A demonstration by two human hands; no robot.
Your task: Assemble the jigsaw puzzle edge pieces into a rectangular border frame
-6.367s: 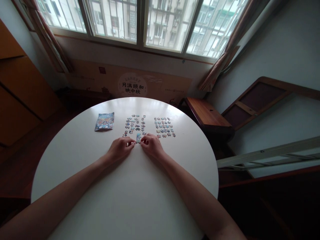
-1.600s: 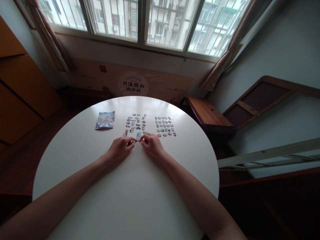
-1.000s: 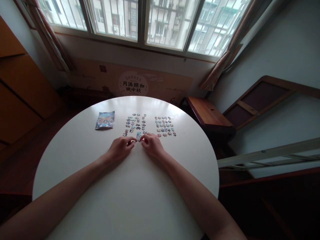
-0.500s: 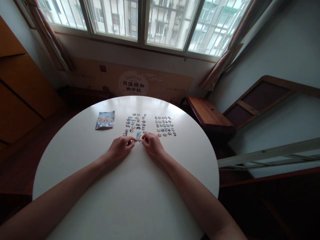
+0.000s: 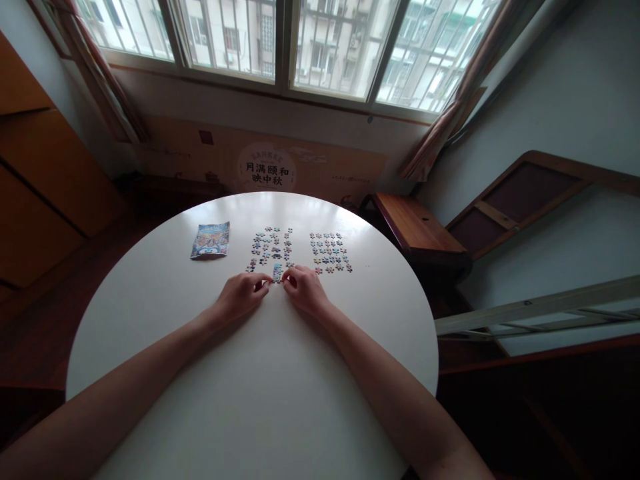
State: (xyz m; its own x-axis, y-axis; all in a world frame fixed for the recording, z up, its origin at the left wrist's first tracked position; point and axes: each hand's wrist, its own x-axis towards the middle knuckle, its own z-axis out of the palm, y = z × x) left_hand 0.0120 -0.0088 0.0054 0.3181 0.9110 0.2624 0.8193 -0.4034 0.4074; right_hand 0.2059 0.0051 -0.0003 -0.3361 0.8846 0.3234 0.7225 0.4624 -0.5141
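Note:
A small joined strip of jigsaw puzzle pieces lies on the white round table, between my two hands. My left hand is closed in a pinch at its lower left edge, fingertips on the pieces. From the other side, my right hand pinches at its right edge; the small piece in those fingers is mostly hidden. Loose jigsaw pieces are spread just beyond the hands. Farther right, more loose pieces lie in rough rows.
A colourful printed sheet or packet lies at the left on the white table. Beyond the table's right edge stands a wooden stool or bench. A printed cardboard panel stands below the window.
My right fingertips have shifted slightly left, closer to the joined strip. My left hand and the loose pieces stay where they were.

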